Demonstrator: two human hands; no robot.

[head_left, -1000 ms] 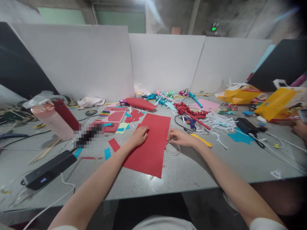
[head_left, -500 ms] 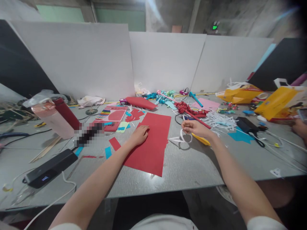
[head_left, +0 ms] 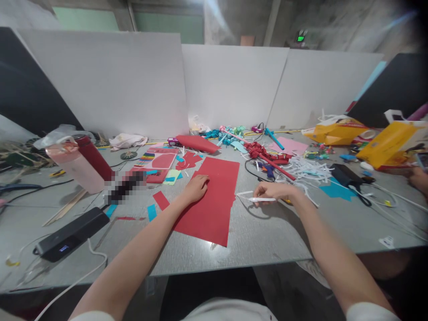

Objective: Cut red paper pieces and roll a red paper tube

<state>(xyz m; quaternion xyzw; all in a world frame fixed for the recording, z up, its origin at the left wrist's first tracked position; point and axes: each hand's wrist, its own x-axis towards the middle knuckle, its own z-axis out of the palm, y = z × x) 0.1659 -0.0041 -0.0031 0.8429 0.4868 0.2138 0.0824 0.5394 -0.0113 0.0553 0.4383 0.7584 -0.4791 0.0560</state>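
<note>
A large rectangular sheet of red paper (head_left: pixel 214 223) lies flat on the grey bench (head_left: pixel 267 249), in front of the person. The left hand (head_left: pixel 196 189) rests palm down on this sheet's left part, its fingers side by side and slightly bent, pinching nothing. To the right of the sheet, the right hand (head_left: pixel 271 191) is just above the bench, its fingers drawn together and pinching a narrow white paper strip (head_left: pixel 265 199). The strip bends in a loop, and its far end reaches just beside the sheet's right edge.

Left of the sheet, near the left forearm, lie a small red paper rectangle (head_left: pixel 161 201) and a small blue paper rectangle (head_left: pixel 151 212). Beyond the sheet's far edge is a curled piece of red paper (head_left: pixel 197 143). Past its far right corner lie a ruffled red paper flower with a long red stem (head_left: pixel 267 156) and, farther right, a tangled heap of thin white paper strips (head_left: pixel 310 170). Well apart from the sheet, at far right, another person's hand (head_left: pixel 419 179) shows near yellow bags (head_left: pixel 381 145).
</note>
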